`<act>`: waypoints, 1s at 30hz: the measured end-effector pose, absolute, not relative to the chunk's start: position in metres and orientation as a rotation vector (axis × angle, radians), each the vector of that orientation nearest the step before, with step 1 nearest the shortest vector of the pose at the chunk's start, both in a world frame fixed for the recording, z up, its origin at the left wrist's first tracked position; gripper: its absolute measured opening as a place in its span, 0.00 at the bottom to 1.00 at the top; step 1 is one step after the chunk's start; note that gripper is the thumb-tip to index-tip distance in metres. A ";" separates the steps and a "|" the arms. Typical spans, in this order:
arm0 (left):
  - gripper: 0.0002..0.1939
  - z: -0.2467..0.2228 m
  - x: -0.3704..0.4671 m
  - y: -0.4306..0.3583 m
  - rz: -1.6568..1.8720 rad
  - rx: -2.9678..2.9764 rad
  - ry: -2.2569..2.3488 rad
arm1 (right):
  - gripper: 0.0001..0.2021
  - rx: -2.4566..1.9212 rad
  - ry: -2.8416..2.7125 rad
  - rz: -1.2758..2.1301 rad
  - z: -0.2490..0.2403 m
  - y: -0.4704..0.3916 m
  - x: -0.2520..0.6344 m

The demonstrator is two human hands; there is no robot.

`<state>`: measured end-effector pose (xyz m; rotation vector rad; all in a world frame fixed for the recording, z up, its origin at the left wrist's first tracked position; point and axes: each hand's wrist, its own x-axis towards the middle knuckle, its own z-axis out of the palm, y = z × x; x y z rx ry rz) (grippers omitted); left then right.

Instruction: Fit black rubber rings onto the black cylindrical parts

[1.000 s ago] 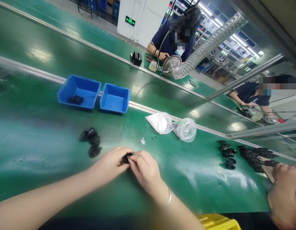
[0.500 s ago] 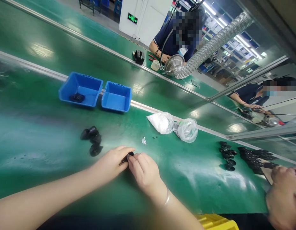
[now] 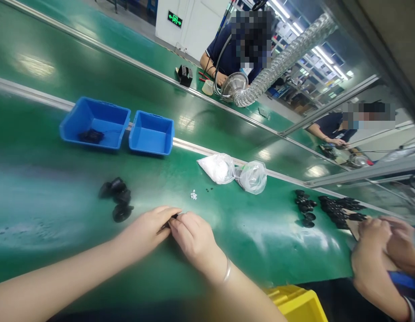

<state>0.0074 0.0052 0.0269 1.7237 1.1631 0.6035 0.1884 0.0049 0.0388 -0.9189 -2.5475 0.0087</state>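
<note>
Between my two hands sits a small black part [image 3: 164, 226], mostly covered by fingers, so its kind does not show. My left hand [image 3: 156, 225] is closed around it from the left. From the right, the pinched fingers of my right hand [image 3: 191, 232] press against its top end; a silvery bangle circles that wrist. Left of my hands stands a cluster of several round black plastic parts [image 3: 121, 197]. A little pile of white pieces [image 3: 193, 195] lies beyond my right hand, with a few tiny black pieces [image 3: 209, 190] beside it.
Two blue bins, a left one [image 3: 66, 127] holding black parts and a right one [image 3: 150, 151], stand along the rail. Nearby lie two plastic bags [image 3: 219, 169]. At right, a co-worker's hands [image 3: 375, 237] work near black parts [image 3: 338, 210]. A yellow bin [image 3: 304, 306] is below the table edge.
The view has shifted, so things on the table appear further left. My hands stay together on the black part, which now shows less. The co-worker's hands at right have come further into view.
</note>
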 end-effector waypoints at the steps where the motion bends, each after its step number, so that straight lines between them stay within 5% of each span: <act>1: 0.24 0.029 0.008 0.005 0.604 1.710 1.169 | 0.08 -0.903 -2.550 0.050 0.040 0.006 0.189; 6: 0.17 0.034 0.012 0.006 0.582 1.555 1.109 | 0.05 -1.006 -2.287 0.319 0.045 0.027 0.219; 11: 0.25 0.032 0.012 0.006 0.503 1.377 1.130 | 0.05 -1.562 -2.024 0.236 0.031 0.058 0.268; 25: 0.27 0.022 0.014 0.003 0.521 1.209 1.055 | 0.08 -1.553 -1.990 0.339 0.025 0.067 0.263; 30: 0.22 0.028 0.015 0.006 0.558 1.261 1.057 | 0.04 -1.228 -2.090 0.621 0.041 0.033 0.222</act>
